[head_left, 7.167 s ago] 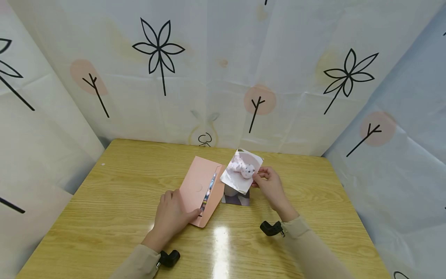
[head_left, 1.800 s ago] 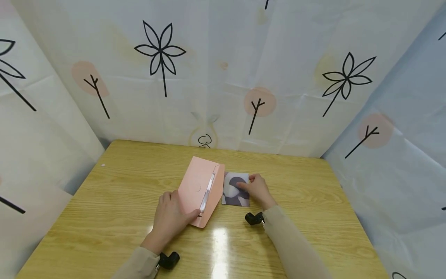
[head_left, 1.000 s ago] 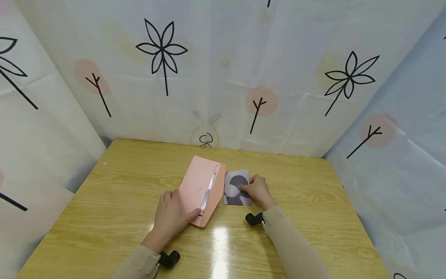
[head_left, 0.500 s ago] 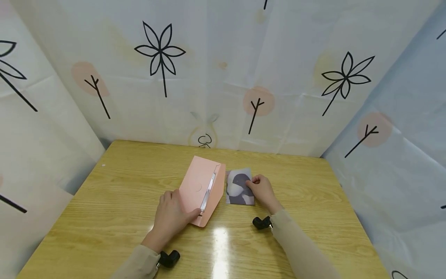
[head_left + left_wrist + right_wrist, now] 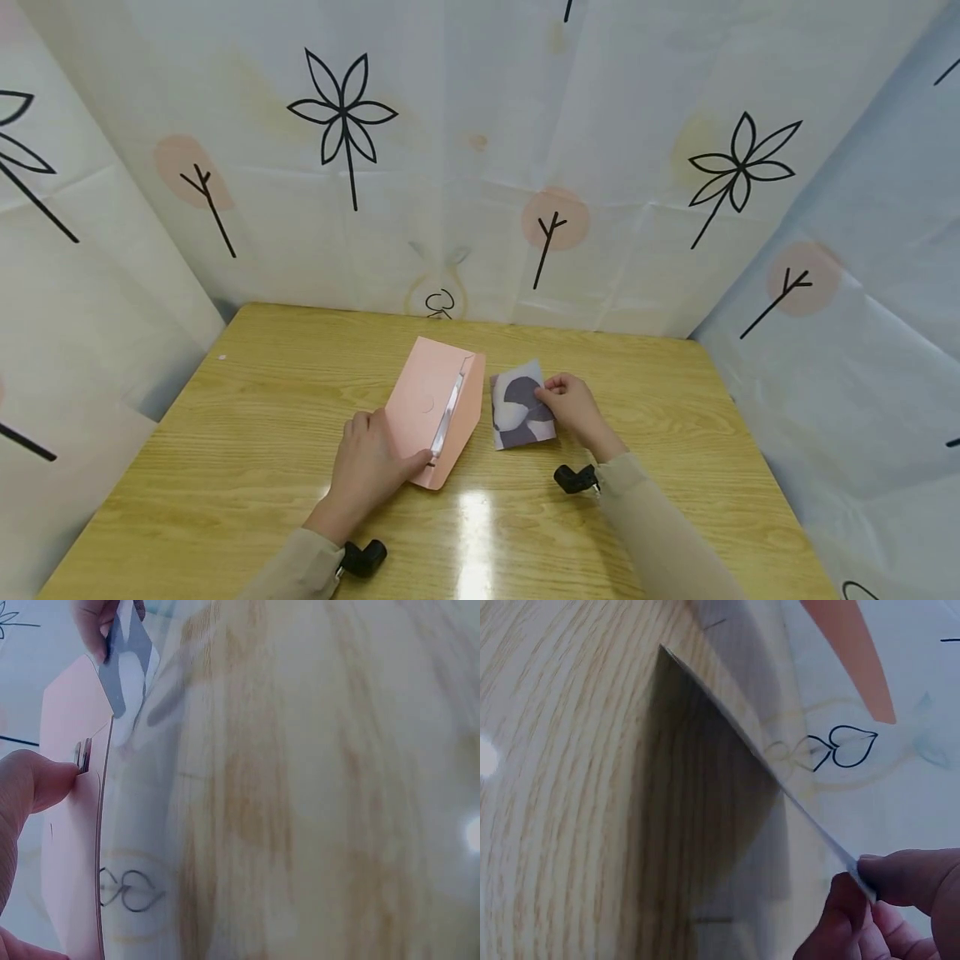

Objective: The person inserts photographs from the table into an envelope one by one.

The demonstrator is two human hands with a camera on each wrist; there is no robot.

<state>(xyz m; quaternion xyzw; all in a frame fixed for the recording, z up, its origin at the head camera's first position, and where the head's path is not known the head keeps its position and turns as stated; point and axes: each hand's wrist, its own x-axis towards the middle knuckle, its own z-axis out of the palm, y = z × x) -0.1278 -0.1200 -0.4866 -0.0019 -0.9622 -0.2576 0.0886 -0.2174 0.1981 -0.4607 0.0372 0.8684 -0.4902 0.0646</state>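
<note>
In the head view a pink paper envelope (image 5: 423,392) lies slanted on the table, its flap unfolded to the right. Whitish paper (image 5: 447,414) shows in its long opening. My left hand (image 5: 369,460) grips the envelope's near end, thumb lying at the opening. To the right, my right hand (image 5: 577,408) pinches the right edge of a square photo card (image 5: 517,417) with a grey and white pattern. The right wrist view has this card (image 5: 757,754) nearly edge-on, tilted up from the table, between thumb and fingers (image 5: 907,877). Card and envelope are apart.
A yellowish wood-grain table (image 5: 247,433) carries everything. White cloth (image 5: 450,167) with flower and tree prints hangs behind it and at both sides. A tiny white scrap (image 5: 222,357) lies near the left edge. Black wrist cameras (image 5: 365,558) sit at both sleeves.
A white picture with a spotted pink figure, earlier in my right hand, is out of sight. The right hand has since lifted the grey card and drawn it right. The left hand stays put.
</note>
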